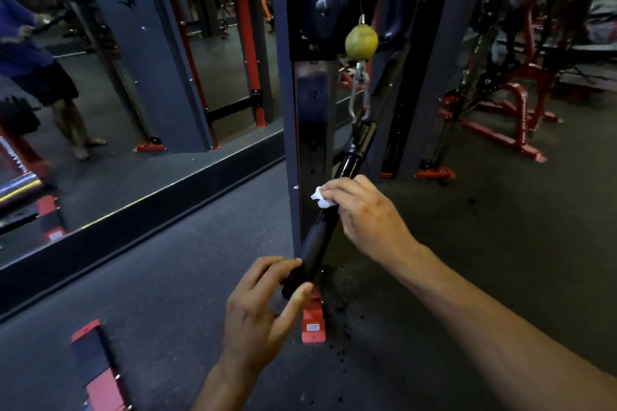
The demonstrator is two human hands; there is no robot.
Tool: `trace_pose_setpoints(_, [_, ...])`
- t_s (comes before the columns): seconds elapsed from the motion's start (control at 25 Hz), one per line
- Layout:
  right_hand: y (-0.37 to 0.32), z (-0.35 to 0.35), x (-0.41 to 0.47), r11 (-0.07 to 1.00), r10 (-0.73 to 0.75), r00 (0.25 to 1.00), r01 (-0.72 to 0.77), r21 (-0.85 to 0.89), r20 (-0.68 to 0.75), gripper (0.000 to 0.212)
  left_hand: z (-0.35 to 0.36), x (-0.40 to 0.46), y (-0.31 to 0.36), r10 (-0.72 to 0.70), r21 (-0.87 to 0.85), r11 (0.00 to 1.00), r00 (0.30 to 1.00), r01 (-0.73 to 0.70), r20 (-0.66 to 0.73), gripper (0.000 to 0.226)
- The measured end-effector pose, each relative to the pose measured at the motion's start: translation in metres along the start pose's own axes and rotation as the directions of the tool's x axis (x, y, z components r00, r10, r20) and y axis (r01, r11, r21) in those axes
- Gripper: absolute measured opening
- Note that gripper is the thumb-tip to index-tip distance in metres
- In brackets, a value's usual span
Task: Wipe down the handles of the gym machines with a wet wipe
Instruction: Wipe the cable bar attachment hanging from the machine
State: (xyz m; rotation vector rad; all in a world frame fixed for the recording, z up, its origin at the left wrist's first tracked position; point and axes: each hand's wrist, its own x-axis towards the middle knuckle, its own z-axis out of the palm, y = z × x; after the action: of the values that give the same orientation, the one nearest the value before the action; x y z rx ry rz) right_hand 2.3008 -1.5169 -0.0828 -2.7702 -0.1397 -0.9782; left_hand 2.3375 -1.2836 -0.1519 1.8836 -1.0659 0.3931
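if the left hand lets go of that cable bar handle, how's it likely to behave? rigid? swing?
Probably swings: the bar handle hangs from a carabiner below the yellow-green ball stop, held only at its lower end by the left hand. It looks stiff, staying straight under the wet wipe gripped by the right hand. Its matte sleeve likely grips well, though a wiped section could be slick.

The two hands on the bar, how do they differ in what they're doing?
The right hand is wrapped round the bar higher up with a white wipe bunched under its fingers; the left hand holds no wipe. The left hand pinches the bar's lower end between thumb and fingertips, while the right hand curls over it from above. Both grip the same black bar, which hangs at a slant from a carabiner.
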Motion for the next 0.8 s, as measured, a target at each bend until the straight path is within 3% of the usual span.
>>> trace_pose_setpoints(0.16, [0.016,-0.009,-0.005,0.999,0.027,1.0,-0.027,-0.026,-0.012,0.035,0.01,0.065,0.003,-0.191,-0.267,0.945,0.981,0.189,0.019,0.017])
trace_pose_setpoints(0.32, [0.031,-0.017,-0.009,0.995,0.092,0.995,-0.093,-0.044,-0.026,0.026,0.034,0.173,-0.012,-0.397,-0.455,0.719,0.847,0.526,0.353,0.02])
trace_pose_setpoints(0.44, [0.041,-0.025,-0.014,0.987,0.147,0.989,-0.149,-0.066,-0.032,0.024,0.071,0.238,-0.016,-0.394,-0.552,0.454,0.713,0.699,0.58,0.021])
trace_pose_setpoints(0.6, [0.044,-0.036,-0.02,0.968,0.219,0.976,-0.217,-0.127,-0.003,0.028,0.122,0.302,0.001,-0.285,-0.603,0.163,0.623,0.781,0.729,0.028])
trace_pose_setpoints(0.68, [0.041,-0.043,-0.022,0.958,0.242,0.97,-0.236,-0.165,0.014,0.031,0.138,0.321,0.02,-0.26,-0.597,0.09,0.598,0.797,0.758,0.027])
trace_pose_setpoints(0.8, [0.031,-0.052,-0.028,0.933,0.293,0.956,-0.28,-0.224,0.026,0.039,0.161,0.326,0.036,-0.348,-0.588,0.11,0.585,0.802,0.733,0.017])
